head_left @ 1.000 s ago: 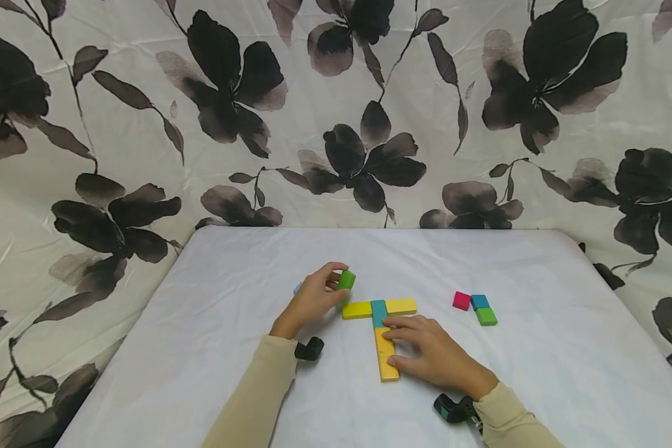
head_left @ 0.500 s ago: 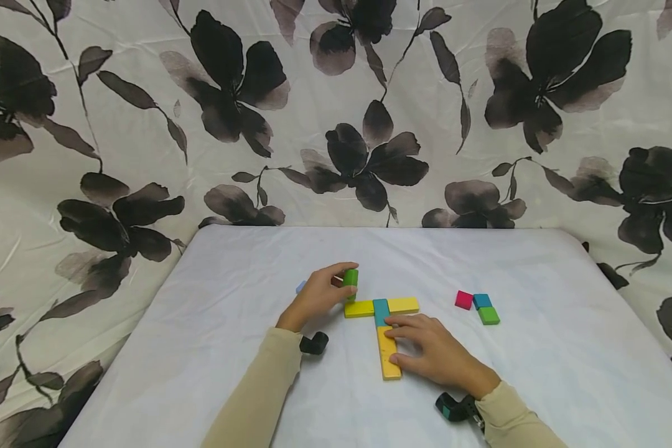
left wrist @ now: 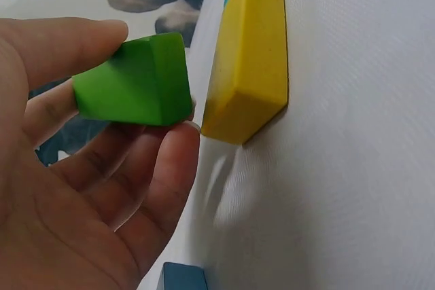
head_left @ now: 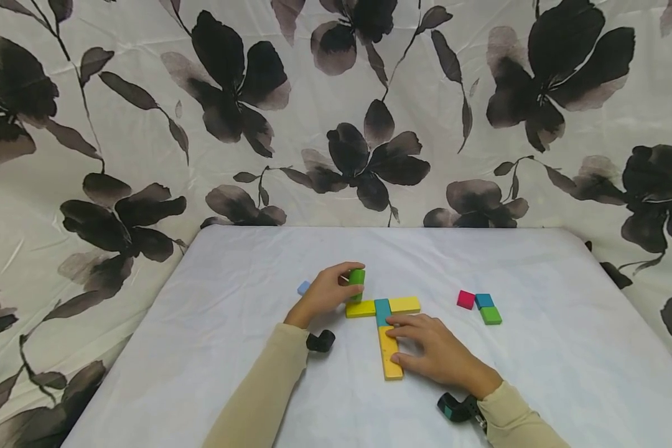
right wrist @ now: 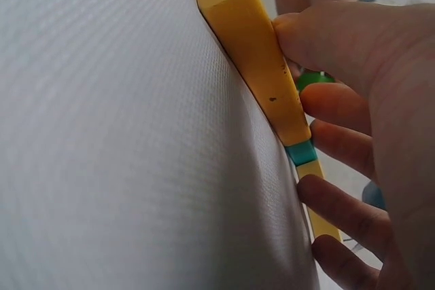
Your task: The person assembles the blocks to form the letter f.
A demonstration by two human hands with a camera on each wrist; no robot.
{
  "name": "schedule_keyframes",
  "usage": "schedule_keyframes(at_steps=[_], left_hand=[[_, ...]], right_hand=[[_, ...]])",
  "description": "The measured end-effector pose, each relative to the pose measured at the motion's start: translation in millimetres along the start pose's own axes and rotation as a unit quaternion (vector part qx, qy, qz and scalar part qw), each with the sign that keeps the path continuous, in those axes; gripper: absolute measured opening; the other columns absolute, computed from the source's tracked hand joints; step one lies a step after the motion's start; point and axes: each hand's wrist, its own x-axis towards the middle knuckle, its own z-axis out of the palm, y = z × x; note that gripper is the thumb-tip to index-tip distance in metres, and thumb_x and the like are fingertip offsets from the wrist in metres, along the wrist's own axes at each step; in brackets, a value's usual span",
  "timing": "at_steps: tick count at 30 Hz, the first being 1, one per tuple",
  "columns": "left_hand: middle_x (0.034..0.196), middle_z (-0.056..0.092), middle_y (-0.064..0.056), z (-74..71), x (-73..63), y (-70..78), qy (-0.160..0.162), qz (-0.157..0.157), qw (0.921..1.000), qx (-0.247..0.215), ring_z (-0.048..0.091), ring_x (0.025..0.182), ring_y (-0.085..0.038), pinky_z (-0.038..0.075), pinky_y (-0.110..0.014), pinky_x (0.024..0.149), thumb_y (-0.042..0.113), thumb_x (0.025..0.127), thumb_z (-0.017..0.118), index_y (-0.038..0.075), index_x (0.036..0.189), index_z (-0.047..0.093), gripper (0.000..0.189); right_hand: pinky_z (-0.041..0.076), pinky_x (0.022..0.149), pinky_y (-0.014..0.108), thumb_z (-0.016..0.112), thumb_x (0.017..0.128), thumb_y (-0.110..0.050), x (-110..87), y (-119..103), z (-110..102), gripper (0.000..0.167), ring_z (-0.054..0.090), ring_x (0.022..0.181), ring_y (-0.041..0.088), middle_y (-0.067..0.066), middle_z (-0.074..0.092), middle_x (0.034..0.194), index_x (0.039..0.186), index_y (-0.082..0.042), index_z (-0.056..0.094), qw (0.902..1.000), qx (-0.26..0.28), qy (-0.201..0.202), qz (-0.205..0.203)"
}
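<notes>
My left hand [head_left: 326, 291] pinches a green block [head_left: 357, 283] between thumb and fingers, holding it upright at the left end of a yellow block [head_left: 361, 309]. In the left wrist view, the green block [left wrist: 129, 79] hangs close beside the yellow block's end [left wrist: 251, 59]. That yellow block, a teal block [head_left: 382, 311] and a second yellow block [head_left: 406, 305] line up, with a longer orange-yellow block [head_left: 391, 354] below the teal one, forming a T. My right hand [head_left: 442, 351] rests its extended fingertips and thumb along the orange-yellow block and near the teal block.
To the right lie a red block [head_left: 466, 300], a blue block [head_left: 484, 300] and another green block [head_left: 491, 316]. A light blue block [head_left: 303, 288] shows partly behind my left hand. The white-covered table [head_left: 246, 255] ends at a floral cloth backdrop [head_left: 369, 162].
The green block has gone from tilted to upright and shifted slightly right in my left hand. My right hand keeps its place on the blocks.
</notes>
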Motion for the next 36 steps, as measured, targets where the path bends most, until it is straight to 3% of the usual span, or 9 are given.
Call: schedule_keyframes(at_steps=[14, 31, 36], left_hand=[[0.114, 0.059, 0.0, 4.1, 6.2, 7.8, 0.028, 0.012, 0.9993, -0.021, 0.056, 0.096, -0.021, 0.051, -0.031, 0.076, 0.027, 0.094, 0.073, 0.027, 0.139, 0.058, 0.048], [0.117, 0.061, -0.001, 6.9, 9.2, 13.8, -0.017, 0.011, 0.9993, -0.031, 0.057, 0.097, -0.023, 0.054, -0.031, 0.076, 0.026, 0.095, 0.071, 0.027, 0.137, 0.06, 0.043], [0.113, 0.06, -0.002, 8.8, 11.9, 16.6, -0.025, 0.015, 0.999, -0.034, 0.057, 0.099, -0.023, 0.054, -0.031, 0.075, 0.024, 0.097, 0.068, 0.023, 0.14, 0.059, 0.043]], right_hand=[[0.036, 0.106, 0.055, 0.07, 0.092, -0.049, 0.1, 0.1, -0.2, 0.044, 0.046, 0.134, 0.018, -0.01, 0.054, 0.143, 0.127, -0.022, 0.071, 1.0, 0.006, 0.005, -0.004], [0.035, 0.107, 0.053, 0.072, 0.091, -0.046, -0.9, -0.6, 3.2, 0.043, 0.043, 0.135, 0.014, -0.013, 0.053, 0.143, 0.128, -0.025, 0.07, 0.9999, 0.012, -0.003, 0.009], [0.035, 0.107, 0.053, 0.072, 0.091, -0.045, -0.6, -0.1, 2.3, 0.042, 0.043, 0.135, 0.014, -0.013, 0.053, 0.144, 0.128, -0.025, 0.07, 1.0, 0.008, 0.0, 0.005]])
